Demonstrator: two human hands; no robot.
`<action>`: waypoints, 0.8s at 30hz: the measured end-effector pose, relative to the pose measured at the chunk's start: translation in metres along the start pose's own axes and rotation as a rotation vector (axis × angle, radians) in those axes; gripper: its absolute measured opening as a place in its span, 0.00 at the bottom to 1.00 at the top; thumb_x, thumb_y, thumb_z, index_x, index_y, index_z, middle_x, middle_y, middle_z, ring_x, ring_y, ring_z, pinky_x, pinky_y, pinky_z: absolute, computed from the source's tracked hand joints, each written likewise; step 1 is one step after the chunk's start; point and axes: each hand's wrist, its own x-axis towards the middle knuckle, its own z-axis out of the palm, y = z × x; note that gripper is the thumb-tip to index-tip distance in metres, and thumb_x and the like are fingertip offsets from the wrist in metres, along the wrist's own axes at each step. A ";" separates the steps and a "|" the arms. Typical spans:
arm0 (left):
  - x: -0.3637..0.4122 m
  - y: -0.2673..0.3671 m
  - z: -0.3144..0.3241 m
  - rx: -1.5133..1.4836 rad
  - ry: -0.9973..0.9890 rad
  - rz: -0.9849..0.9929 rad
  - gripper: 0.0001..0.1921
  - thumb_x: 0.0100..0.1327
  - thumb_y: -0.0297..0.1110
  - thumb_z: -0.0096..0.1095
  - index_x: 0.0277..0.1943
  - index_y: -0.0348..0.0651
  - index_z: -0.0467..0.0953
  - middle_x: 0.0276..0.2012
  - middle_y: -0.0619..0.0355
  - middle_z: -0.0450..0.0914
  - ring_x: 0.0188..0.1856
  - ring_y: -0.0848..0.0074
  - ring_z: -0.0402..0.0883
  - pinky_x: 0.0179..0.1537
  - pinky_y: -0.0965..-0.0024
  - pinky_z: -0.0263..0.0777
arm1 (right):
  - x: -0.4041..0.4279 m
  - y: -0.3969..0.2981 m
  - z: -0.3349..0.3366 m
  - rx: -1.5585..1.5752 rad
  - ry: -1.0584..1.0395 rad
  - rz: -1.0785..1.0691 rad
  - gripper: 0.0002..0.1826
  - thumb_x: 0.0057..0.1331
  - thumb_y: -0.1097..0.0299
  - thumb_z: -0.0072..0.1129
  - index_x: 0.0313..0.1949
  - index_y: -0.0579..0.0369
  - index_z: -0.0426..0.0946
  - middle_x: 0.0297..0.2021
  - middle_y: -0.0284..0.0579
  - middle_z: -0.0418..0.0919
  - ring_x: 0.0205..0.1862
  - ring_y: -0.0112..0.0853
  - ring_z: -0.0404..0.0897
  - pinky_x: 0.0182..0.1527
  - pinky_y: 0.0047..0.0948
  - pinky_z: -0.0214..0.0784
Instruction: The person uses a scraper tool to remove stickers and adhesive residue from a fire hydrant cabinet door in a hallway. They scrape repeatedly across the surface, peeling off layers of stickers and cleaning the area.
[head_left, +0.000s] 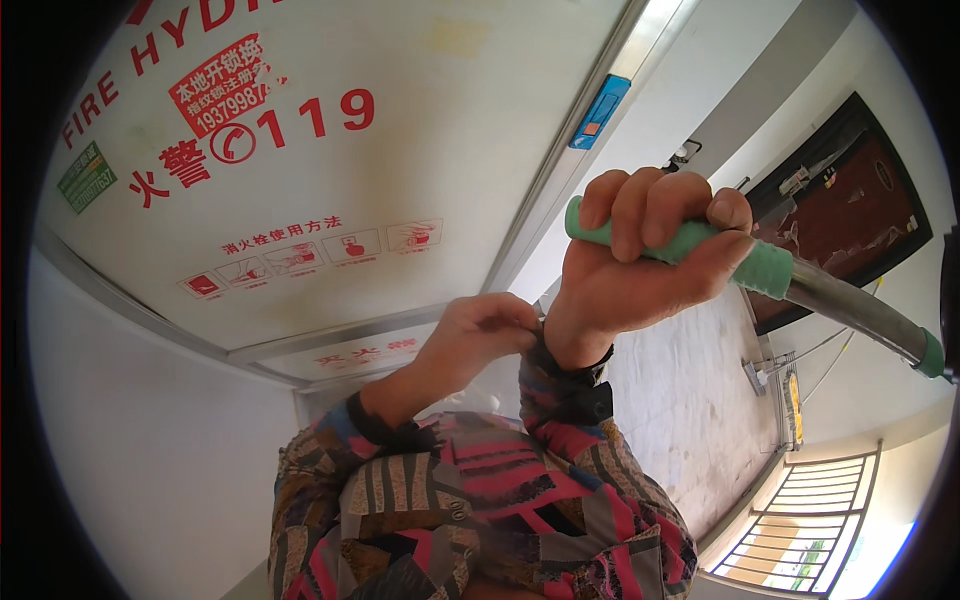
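Note:
My right hand (652, 247) is wrapped around the green grip (769, 268) of a curved metal handle (855, 304), which runs off to the right edge of the view. At the right wrist, the thumb and fingers of my left hand (480, 334) pinch the dark cuff (547, 349) of the right sleeve; the exact fold between the fingertips is hidden. Both sleeves belong to a patterned multicolour shirt (495, 495). A dark button flap (592, 403) hangs at the right cuff.
A fire hydrant cabinet door (420, 172) with red writing and a blue latch (600, 112) stands close in front. To the right are a dark red door (855, 202), a squeegee or flat mop (756, 377), and a barred window (802, 517).

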 end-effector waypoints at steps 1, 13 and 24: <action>-0.001 0.002 0.000 -0.020 -0.002 0.017 0.10 0.57 0.16 0.64 0.41 0.37 0.76 0.38 0.63 0.78 0.41 0.83 0.76 0.45 0.77 0.72 | 0.000 0.000 0.003 -0.002 0.008 0.000 0.16 0.76 0.49 0.35 0.40 0.44 0.68 0.18 0.31 0.61 0.13 0.19 0.58 0.16 0.23 0.59; 0.017 0.036 -0.018 0.483 -0.133 0.173 0.06 0.60 0.25 0.66 0.38 0.32 0.80 0.36 0.57 0.80 0.34 0.78 0.79 0.38 0.75 0.74 | -0.010 0.006 -0.012 -0.006 0.076 0.167 0.13 0.75 0.50 0.40 0.39 0.43 0.65 0.19 0.31 0.60 0.15 0.19 0.53 0.18 0.23 0.50; 0.014 0.087 -0.053 -0.133 0.116 0.313 0.07 0.67 0.32 0.61 0.38 0.36 0.79 0.29 0.58 0.79 0.24 0.77 0.77 0.28 0.74 0.72 | -0.067 0.008 -0.040 -0.115 -0.136 0.365 0.17 0.71 0.53 0.50 0.40 0.54 0.60 0.18 0.39 0.66 0.14 0.25 0.61 0.17 0.28 0.59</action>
